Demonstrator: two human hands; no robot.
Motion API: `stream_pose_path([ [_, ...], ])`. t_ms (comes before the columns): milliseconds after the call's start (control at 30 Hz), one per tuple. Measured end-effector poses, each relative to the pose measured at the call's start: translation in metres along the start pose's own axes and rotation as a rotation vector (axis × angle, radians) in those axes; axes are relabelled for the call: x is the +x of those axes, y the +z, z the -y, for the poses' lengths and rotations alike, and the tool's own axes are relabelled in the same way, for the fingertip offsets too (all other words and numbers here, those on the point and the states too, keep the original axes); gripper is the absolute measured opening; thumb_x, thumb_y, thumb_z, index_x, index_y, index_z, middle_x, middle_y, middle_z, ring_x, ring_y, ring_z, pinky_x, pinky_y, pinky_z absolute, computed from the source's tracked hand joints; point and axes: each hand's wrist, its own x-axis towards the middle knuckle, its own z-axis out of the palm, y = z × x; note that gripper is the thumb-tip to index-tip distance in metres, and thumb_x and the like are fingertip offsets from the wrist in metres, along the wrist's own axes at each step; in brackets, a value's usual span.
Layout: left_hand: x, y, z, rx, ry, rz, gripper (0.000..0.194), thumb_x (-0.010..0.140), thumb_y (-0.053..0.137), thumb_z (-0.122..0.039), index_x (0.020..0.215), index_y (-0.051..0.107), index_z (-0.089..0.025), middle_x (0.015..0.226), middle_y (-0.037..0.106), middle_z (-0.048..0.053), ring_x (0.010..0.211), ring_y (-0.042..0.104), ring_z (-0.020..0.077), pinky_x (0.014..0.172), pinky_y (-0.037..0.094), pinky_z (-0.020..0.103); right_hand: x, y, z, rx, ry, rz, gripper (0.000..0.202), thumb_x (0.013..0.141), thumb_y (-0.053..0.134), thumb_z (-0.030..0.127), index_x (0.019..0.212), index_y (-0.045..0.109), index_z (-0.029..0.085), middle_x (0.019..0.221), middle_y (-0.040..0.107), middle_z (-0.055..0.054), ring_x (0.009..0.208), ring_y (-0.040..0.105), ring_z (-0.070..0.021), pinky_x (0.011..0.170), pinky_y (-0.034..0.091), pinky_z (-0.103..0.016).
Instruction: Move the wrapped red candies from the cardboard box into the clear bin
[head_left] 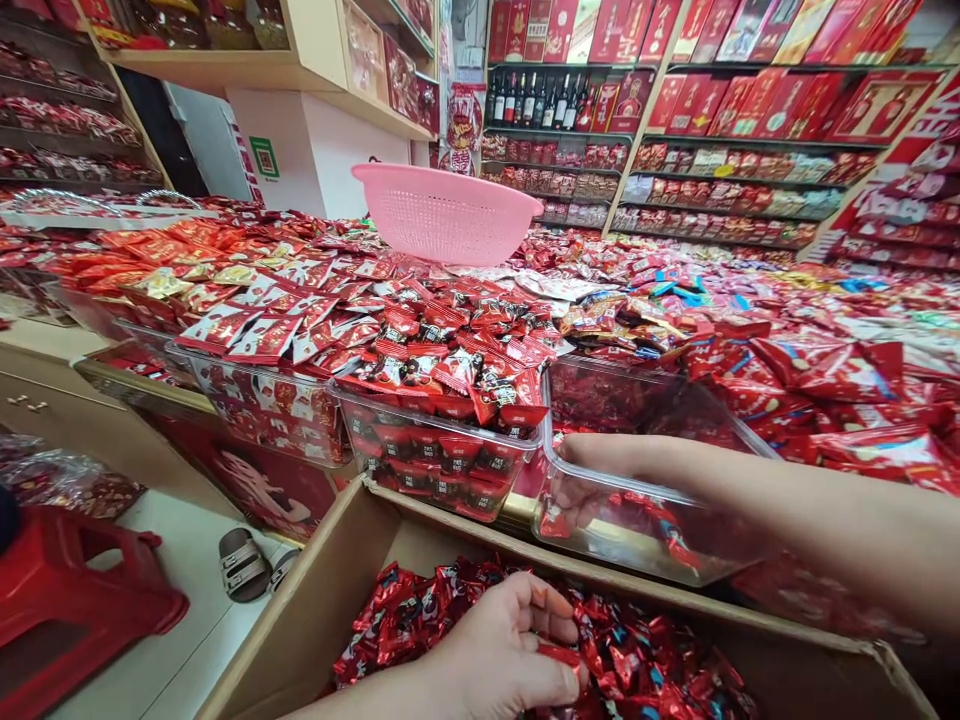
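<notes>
My left hand [517, 650] is over red wrapped candies [637, 660] inside an open cardboard box [315, 590]. Its fingers curl round a red-wrapped candy near the thumb. Reaching in from the right, my right hand [574, 480] is down inside a clear plastic bin [637, 535], seen through its front wall. A few red packets [675, 535] lie low in that bin. What the right fingers hold, if anything, is unclear behind the plastic. Just left stands another clear bin [442, 425], heaped with red and black packets [420, 370].
A pink basket [450, 215] sits on the candy display behind. More candy bins [262, 400] line the left. A red stool [82, 600] and sandals [244, 565] are on the floor at left. Shelves [645, 140] with bottles and red boxes stand behind.
</notes>
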Motion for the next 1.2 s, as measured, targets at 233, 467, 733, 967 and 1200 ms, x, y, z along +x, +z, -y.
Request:
stream_pose_path([
  [233,0.0,0.0,0.003,-0.036,0.1,-0.042,0.035,0.047,0.071,-0.008,0.075,0.051,-0.013,0.072,0.059,0.001,0.062,0.052,0.0081,0.06,0.041,0.022,-0.007,0.002,0.005,-0.012,0.007,-0.065,0.016,0.041,0.073,0.016,0.044,0.058,0.016,0.043,0.058,-0.001,0.048,0.057,-0.0139,0.048,0.044,-0.025],
  [467,-0.006,0.001,-0.009,-0.06,0.198,-0.097,0.039,0.048,0.078,-0.017,0.075,0.051,-0.015,0.073,0.059,-0.001,0.064,0.054,0.0084,0.06,0.04,0.021,-0.021,-0.017,0.032,-0.388,-0.244,-0.403,0.013,0.051,0.067,0.004,0.05,0.061,0.015,0.041,0.055,0.003,0.039,0.047,-0.0084,0.045,0.036,-0.022],
  [733,-0.011,0.003,-0.009,-0.031,0.384,-0.154,0.028,0.056,0.072,-0.015,0.073,0.05,-0.014,0.07,0.057,-0.001,0.068,0.053,0.0091,0.07,0.041,0.024,-0.112,0.062,-0.008,-0.123,-0.392,-0.487,0.027,0.062,0.068,0.041,0.055,0.057,0.018,0.038,0.05,0.002,0.032,0.039,-0.0057,0.033,0.024,-0.018],
  [967,-0.016,0.009,-0.003,0.078,0.439,-0.137,0.019,0.064,0.064,-0.013,0.071,0.047,-0.015,0.07,0.054,-0.002,0.069,0.05,0.0085,0.069,0.04,0.023,-0.064,0.122,-0.101,0.426,-0.409,-0.379,0.031,0.064,0.069,0.039,0.081,0.051,0.021,0.066,0.054,0.003,0.058,0.05,-0.0111,0.052,0.045,-0.025],
  [1200,-0.015,0.006,-0.003,0.079,0.404,-0.041,0.019,0.072,0.059,-0.026,0.082,0.047,-0.016,0.067,0.05,-0.003,0.062,0.049,0.0086,0.06,0.04,0.024,-0.093,0.104,-0.099,-0.066,-0.519,-0.629,0.024,0.074,0.057,0.041,0.09,0.058,0.023,0.071,0.058,-0.002,0.06,0.051,-0.0141,0.053,0.042,-0.026],
])
